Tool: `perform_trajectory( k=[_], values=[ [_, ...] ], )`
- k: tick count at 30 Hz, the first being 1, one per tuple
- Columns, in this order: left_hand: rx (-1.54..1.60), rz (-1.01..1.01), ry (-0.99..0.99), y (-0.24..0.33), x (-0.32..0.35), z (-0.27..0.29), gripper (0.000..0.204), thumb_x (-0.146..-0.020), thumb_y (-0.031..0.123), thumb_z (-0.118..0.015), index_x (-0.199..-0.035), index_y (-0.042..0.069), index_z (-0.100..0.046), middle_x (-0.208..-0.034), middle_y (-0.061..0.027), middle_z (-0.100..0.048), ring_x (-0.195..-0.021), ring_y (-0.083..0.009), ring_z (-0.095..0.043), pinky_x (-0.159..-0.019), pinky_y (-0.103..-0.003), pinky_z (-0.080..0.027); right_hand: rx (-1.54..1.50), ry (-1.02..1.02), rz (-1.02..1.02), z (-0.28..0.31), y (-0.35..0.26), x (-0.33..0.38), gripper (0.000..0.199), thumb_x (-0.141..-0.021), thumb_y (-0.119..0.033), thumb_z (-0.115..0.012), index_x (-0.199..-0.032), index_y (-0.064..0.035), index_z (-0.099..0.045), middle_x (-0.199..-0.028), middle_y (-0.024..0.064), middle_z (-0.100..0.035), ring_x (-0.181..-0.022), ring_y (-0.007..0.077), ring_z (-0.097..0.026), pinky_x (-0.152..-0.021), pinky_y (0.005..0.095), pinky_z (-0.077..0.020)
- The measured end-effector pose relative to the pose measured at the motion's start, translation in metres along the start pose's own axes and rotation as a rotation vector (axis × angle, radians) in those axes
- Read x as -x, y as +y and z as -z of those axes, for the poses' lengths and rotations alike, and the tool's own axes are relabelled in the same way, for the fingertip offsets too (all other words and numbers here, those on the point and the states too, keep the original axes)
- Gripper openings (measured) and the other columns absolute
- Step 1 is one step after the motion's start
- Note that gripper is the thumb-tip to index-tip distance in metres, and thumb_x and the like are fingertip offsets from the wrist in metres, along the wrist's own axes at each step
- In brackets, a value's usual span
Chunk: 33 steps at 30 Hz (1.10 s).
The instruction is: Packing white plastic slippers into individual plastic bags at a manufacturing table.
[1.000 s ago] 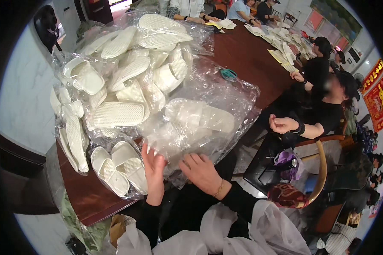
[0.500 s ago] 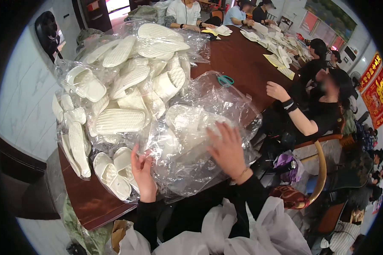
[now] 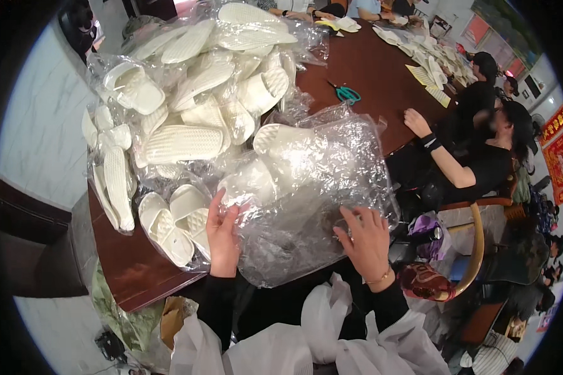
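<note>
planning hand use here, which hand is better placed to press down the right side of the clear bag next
Probably the right hand: it is spread palm down at the lower right of the clear bag, while the left hand is at its left edge, beside white slippers.

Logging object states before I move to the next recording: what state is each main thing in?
Left hand: at the bag's left edge, grip unclear
Right hand: open over the bag's near right part
Clear bag: spread out, white slippers showing through
Slipper pile: heaped, in clear plastic
Scissors: lying on the table, blades open or shut unclear
Purple bag: crumpled
</note>
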<state>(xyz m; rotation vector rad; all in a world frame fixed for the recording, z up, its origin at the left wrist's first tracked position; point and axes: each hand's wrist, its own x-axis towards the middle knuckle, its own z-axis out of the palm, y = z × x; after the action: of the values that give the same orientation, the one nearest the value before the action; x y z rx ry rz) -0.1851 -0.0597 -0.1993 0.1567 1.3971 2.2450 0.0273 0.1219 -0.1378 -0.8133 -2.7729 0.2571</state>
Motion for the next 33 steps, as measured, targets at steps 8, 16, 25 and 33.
perform_trajectory(
  k=[8, 16, 25, 33],
  values=[
    [0.025, 0.167, -0.089, 0.002, 0.036, -0.019, 0.052, -0.094, -0.001, -0.056, -0.144, 0.004, -0.043, -0.104, -0.0046, -0.064, -0.090, -0.0132, -0.064, -0.081, -0.027, -0.053, -0.109, 0.267, 0.408, 0.000, -0.042, -0.034, 0.057, -0.085, -0.040, -0.067, -0.138, -0.0261, -0.053, -0.147, 0.0108, -0.042, -0.138, 0.0360, -0.036, -0.112, 0.0579, -0.0256],
    [0.054, 0.333, -0.054, -0.021, 0.044, -0.002, 0.035, -0.098, 0.007, -0.054, -0.132, 0.002, -0.051, -0.119, -0.0099, -0.062, -0.100, -0.0196, -0.064, -0.080, -0.032, -0.055, -0.008, 0.012, 0.347, -0.063, -0.016, -0.039, 0.060, -0.091, -0.042, -0.059, -0.147, -0.0287, -0.041, -0.154, 0.0082, -0.034, -0.143, 0.0369, -0.028, -0.113, 0.0632, -0.0181],
    [0.037, 0.382, -0.092, -0.030, 0.051, 0.013, 0.022, -0.100, 0.012, -0.052, -0.117, 0.000, -0.059, -0.108, -0.0094, -0.067, -0.092, -0.0216, -0.068, -0.075, -0.033, -0.056, -0.895, -0.151, 0.066, 0.025, -0.018, -0.102, 0.027, -0.094, -0.025, -0.062, -0.111, -0.0044, -0.067, -0.101, 0.0131, -0.069, -0.094, 0.0289, -0.068, -0.082, 0.0354, -0.0532],
    [0.095, 0.332, -0.096, -0.051, 0.044, 0.014, 0.022, -0.099, 0.008, -0.052, -0.118, -0.001, -0.060, -0.103, -0.0075, -0.068, -0.089, -0.0157, -0.066, -0.077, -0.029, -0.055, -0.690, -0.255, -0.256, -0.055, -0.013, -0.177, 0.055, -0.089, -0.020, -0.066, -0.137, -0.0086, -0.044, -0.074, 0.0050, -0.062, -0.065, 0.0138, -0.064, -0.056, 0.0288, -0.0488]
  ],
)
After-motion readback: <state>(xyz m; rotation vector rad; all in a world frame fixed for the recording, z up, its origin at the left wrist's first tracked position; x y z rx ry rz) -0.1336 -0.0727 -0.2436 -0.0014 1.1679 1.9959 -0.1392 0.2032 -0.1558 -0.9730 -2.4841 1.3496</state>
